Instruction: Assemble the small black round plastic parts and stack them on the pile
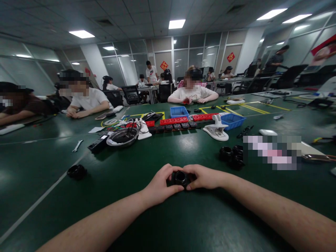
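Between my two hands is a black ring-shaped part [180,177] with a round opening facing up, at the middle of the green table. My left hand [166,182] grips its left side, thumb at the near edge and fingers at the far edge. From the right, my right hand [198,176] closes on the same part in a like way. The exact kind of part is too dark to make out. One similar black part [77,172] lies alone to the left. Several more black parts [232,155] stand grouped to the right, beyond my right hand.
Farther back are red and black power strips [174,120], a white clip stand [216,128], blue trays [233,121] and a round dish with cables [122,137]. A wrench [77,146] lies at left. Several people sit around the green table [147,231].
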{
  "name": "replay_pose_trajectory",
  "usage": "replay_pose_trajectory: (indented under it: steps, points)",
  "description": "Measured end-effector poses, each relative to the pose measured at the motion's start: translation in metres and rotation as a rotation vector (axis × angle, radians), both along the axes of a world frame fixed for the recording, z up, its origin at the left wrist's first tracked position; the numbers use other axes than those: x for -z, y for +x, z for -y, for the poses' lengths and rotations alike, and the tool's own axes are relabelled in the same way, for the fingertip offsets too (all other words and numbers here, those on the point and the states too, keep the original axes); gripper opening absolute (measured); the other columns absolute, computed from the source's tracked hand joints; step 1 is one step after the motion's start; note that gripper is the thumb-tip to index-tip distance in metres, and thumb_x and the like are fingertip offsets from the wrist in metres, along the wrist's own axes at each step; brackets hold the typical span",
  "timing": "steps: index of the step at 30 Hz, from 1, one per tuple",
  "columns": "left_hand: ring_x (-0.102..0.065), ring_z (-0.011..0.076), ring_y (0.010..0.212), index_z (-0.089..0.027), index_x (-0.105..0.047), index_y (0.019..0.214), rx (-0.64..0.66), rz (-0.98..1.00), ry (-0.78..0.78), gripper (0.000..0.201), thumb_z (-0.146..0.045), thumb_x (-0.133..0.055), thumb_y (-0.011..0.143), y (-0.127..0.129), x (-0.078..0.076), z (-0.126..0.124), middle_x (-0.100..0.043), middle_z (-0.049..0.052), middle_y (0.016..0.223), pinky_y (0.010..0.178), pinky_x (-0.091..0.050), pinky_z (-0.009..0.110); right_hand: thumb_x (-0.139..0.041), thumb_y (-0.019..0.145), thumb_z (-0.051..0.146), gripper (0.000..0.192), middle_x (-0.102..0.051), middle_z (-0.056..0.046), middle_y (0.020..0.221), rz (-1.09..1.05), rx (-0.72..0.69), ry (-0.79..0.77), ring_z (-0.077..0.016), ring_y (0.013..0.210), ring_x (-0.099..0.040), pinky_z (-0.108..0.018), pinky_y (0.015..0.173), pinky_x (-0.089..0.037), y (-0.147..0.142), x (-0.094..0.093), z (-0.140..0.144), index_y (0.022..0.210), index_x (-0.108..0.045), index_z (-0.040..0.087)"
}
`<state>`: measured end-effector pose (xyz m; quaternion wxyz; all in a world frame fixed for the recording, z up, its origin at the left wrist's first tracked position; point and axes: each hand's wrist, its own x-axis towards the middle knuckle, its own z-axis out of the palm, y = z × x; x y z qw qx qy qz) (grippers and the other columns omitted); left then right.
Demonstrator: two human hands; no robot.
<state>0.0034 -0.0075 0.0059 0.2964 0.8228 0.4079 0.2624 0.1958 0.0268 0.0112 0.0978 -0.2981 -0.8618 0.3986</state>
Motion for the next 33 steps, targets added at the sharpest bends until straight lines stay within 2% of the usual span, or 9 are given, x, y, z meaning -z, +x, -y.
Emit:
replay_pose_trajectory:
  steps: [13, 21, 28, 33]
  points:
    - [-0.042, 0.0128, 0.068, -0.024, -0.049, 0.102, -0.004, 0.003, 0.007, 0.039, -0.025, -0.062, 0.065, 0.000, -0.001, 0.001, -0.039, -0.003, 0.074, 0.060, -0.035, 0.023, -0.063, 0.062, 0.022, 0.032, -0.051, 0.001, 0.079, 0.001, 0.033, -0.012, -0.0113, 0.068, -0.047, -0.021, 0.057, -0.036, -0.001, 0.003, -0.001, 0.092, -0.054, 0.015]
    - [-0.042, 0.0127, 0.067, -0.022, -0.052, 0.096, -0.053, 0.023, 0.017, 0.036, -0.026, -0.064, 0.063, 0.003, -0.001, 0.004, -0.041, -0.002, 0.075, 0.059, -0.035, 0.023, -0.067, 0.056, 0.027, 0.033, -0.047, 0.004, 0.068, -0.010, 0.133, -0.041, -0.0089, 0.060, -0.044, -0.018, 0.050, -0.033, -0.004, 0.008, 0.002, 0.082, -0.052, 0.014]
    - [-0.042, 0.0128, 0.066, -0.020, -0.052, 0.090, -0.184, 0.040, 0.013, 0.036, -0.027, -0.067, 0.058, 0.009, 0.000, 0.008, -0.044, -0.002, 0.077, 0.057, -0.036, 0.023, -0.068, 0.051, 0.039, 0.041, -0.052, 0.002, 0.072, 0.090, 0.234, 0.106, -0.0117, 0.062, -0.048, -0.019, 0.048, -0.033, -0.013, 0.006, 0.007, 0.079, -0.048, 0.016]
    - [-0.043, 0.0133, 0.068, -0.018, -0.049, 0.089, -0.303, 0.073, 0.064, 0.032, -0.023, -0.064, 0.061, 0.012, 0.006, 0.007, -0.046, -0.001, 0.081, 0.060, -0.037, 0.025, -0.058, 0.062, 0.044, 0.034, -0.055, -0.004, 0.076, 0.278, 0.469, 0.337, -0.0173, 0.065, -0.052, -0.024, 0.052, -0.035, -0.032, 0.007, 0.020, 0.081, -0.049, 0.016]
